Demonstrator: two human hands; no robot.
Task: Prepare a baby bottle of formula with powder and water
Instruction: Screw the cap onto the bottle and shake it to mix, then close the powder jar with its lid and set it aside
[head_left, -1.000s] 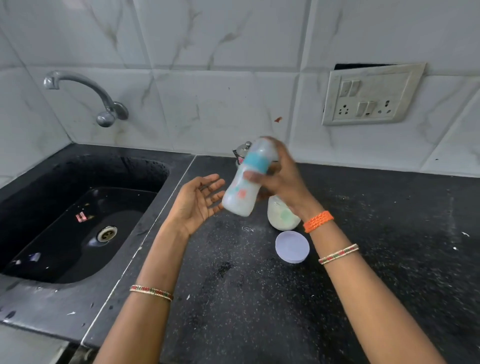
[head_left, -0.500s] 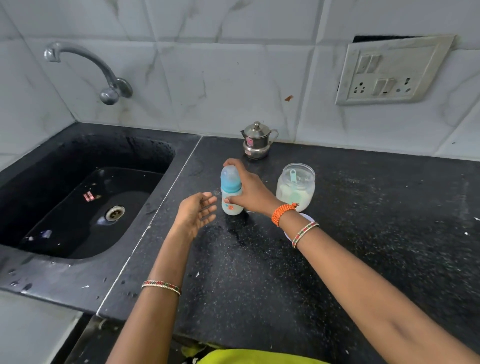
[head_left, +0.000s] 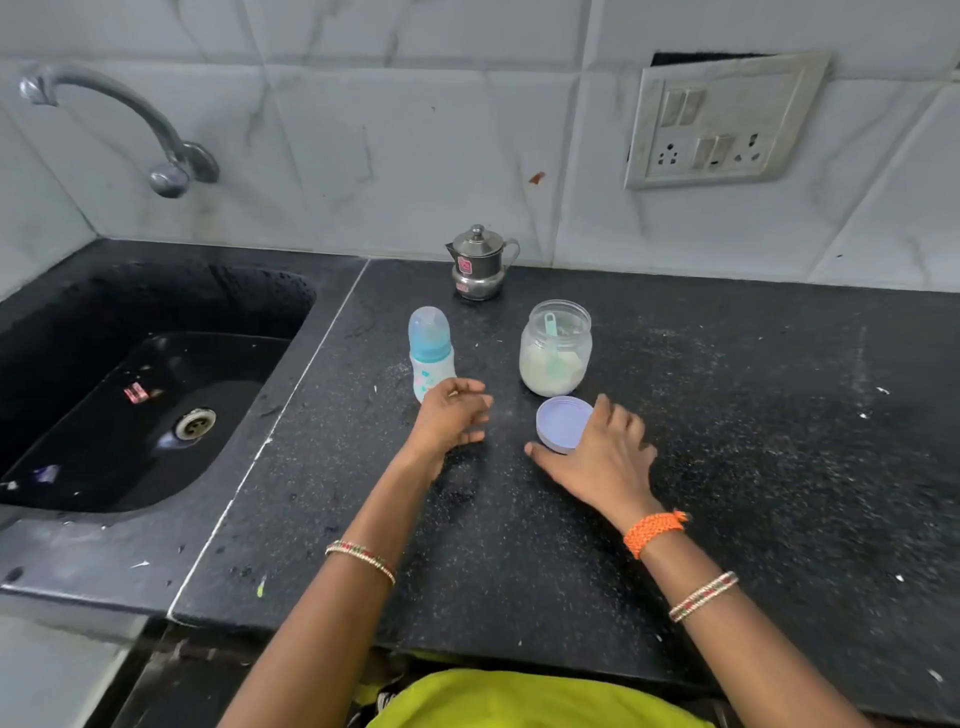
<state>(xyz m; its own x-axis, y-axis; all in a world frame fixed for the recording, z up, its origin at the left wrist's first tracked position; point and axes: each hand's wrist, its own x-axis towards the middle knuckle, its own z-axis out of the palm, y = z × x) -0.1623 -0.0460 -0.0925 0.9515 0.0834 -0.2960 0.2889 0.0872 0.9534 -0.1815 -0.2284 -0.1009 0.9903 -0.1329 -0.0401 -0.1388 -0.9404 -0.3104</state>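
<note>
Seemingly the mixing is over: the bottle (head_left: 430, 358) stands upright on the table (head_left: 779, 467), capped, with a pale milky fill showing in its lower part, so powder and water both look to be in. It sits between the sink (head_left: 156, 395) and the jar (head_left: 555, 347), in front of a small steel pot (head_left: 478, 262) by the wall.

What looks left is tidying. The jar is open, powder in its lower half and a green scoop (head_left: 551, 332) standing inside. Its lid (head_left: 563, 423) lies flat on the table just in front of it, inner side up.

The right hand (head_left: 597, 457) rests over the lid's near right edge, fingers spread, thumb on the table; it covers the lid but has not closed around it, so I judge it is about to pick the lid up. The left hand (head_left: 452, 415) hovers just in front of the bottle, fingers loosely curled and holding nothing; whether a fingertip touches the bottle's base I cannot tell.

Closing the jar would likely be the last step.
</note>
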